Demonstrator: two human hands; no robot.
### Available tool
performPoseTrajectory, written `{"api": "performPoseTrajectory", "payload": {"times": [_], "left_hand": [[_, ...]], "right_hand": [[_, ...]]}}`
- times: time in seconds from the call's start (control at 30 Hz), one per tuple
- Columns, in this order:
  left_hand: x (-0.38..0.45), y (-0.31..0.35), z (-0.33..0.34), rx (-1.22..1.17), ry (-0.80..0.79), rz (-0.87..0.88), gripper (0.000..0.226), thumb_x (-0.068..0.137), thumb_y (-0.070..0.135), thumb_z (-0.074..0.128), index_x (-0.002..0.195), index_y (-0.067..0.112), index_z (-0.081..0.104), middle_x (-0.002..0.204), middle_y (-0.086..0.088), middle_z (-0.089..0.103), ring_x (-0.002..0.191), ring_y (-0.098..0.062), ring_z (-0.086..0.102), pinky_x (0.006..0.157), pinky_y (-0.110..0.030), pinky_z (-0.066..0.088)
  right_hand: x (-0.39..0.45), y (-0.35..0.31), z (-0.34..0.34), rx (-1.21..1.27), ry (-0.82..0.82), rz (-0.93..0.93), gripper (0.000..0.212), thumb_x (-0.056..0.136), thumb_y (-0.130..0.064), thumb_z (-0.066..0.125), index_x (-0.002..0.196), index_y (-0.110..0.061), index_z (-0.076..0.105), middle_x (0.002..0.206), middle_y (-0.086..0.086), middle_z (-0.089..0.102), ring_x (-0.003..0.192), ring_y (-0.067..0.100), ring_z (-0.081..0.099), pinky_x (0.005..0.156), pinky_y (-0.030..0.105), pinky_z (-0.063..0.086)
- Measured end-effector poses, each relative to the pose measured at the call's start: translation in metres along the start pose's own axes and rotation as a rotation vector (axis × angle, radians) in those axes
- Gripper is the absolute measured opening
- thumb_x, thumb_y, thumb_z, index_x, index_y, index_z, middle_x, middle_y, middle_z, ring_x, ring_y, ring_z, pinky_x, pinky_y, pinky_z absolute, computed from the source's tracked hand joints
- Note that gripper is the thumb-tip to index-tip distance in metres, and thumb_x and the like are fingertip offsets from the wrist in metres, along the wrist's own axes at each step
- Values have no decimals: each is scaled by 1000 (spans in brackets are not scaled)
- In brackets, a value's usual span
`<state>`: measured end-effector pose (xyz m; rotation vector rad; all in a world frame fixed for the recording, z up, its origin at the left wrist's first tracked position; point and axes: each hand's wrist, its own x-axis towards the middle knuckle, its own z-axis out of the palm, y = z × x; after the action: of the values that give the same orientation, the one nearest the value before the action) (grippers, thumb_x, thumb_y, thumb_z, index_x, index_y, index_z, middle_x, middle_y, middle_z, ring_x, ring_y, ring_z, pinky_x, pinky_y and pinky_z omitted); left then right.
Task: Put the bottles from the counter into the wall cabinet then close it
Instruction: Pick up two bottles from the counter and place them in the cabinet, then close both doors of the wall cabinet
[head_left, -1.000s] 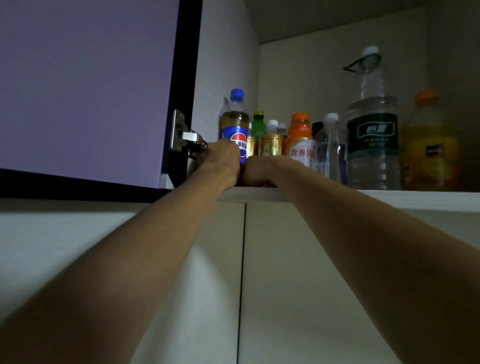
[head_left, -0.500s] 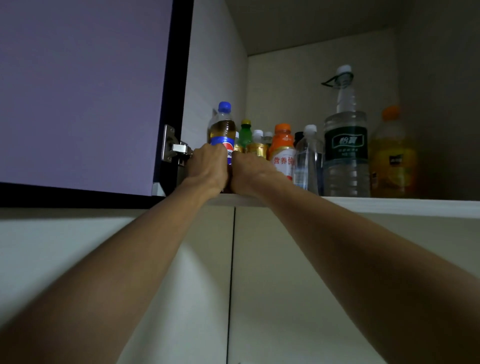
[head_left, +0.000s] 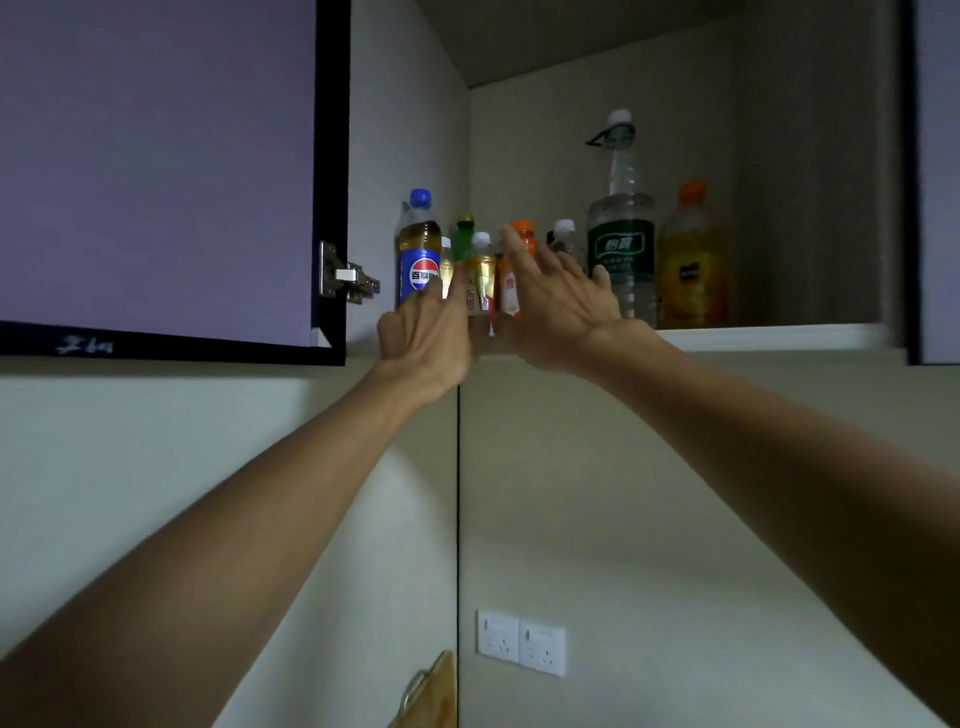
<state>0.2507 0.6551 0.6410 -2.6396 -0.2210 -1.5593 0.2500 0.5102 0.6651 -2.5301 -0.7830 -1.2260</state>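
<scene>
1. Both arms reach up to the open wall cabinet (head_left: 810, 208), where the bottles stand upright in a row along the front of the shelf (head_left: 769, 335).
2. The left hand (head_left: 426, 338) hovers at the shelf lip, its fingers loosely spread and closed around nothing; its fingertips lie just in front of the cola bottle (head_left: 418, 249), though whether they touch the label cannot be told.
3. The right hand (head_left: 558, 306) is splayed wide and empty, palm turned towards the small yellow bottle (head_left: 480, 270) and the orange-capped bottle (head_left: 522, 244), which stand between the two hands.
4. Farther right, the tall water bottle (head_left: 621, 234) and the juice bottle (head_left: 693, 260) stand close together, clear of both hands.
5. The coming move appears to turn on the doors: the left door (head_left: 156, 171) stands swung open beside the left hand, held on its hinge (head_left: 345, 275), so that hand is the nearer one to swing it shut.
6. An edge of the right door (head_left: 935, 182) shows at the frame's right, well apart from the right hand.
7. The bottles sit close to the shelf's front edge; a closing door has little room to spare.
</scene>
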Motion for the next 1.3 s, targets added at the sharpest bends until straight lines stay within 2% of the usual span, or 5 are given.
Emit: {"api": "performPoseTrajectory", "payload": {"times": [0.13,0.6,0.8,1.2,1.3], "left_hand": [[-41,23,-14,-6,-22,-19,70,98,55,44,154,20,22,143,-15,47,121,-36,54,86,-46,48],[-190,16,-94,192,-247,-142,68,100,51,36,157,19,16,159,-10,30,139,-29,39,98,-44,44],[-236,15,-119,279,-298,-43,68,100,53,33,158,23,12,164,-10,17,148,-31,24,113,-51,31],[-335,-24,-203,156,-361,-25,72,100,53,35,158,23,7,164,-11,13,149,-35,15,115,-56,23],[-362,-34,-219,274,-378,76,73,99,56,33,158,24,2,165,-12,8,150,-39,9,115,-60,20]], "right_hand": [[-42,8,-12,-32,24,-31,92,93,-50,55,157,-30,-9,162,12,18,149,33,18,117,65,13],[-201,-10,3,16,-197,-67,96,96,-37,51,151,-33,-27,164,13,-20,152,34,-11,118,64,-1],[-248,-46,-18,-7,-232,-99,86,99,-49,43,155,-31,-19,164,13,-18,152,35,-9,117,66,-2],[-343,-125,-73,-90,-331,36,85,98,-53,42,156,-29,-15,165,13,-15,153,36,-5,115,70,3],[-355,-148,-82,-61,-309,32,85,97,-57,40,156,-30,-15,166,12,-13,153,35,-4,115,70,4]]}}
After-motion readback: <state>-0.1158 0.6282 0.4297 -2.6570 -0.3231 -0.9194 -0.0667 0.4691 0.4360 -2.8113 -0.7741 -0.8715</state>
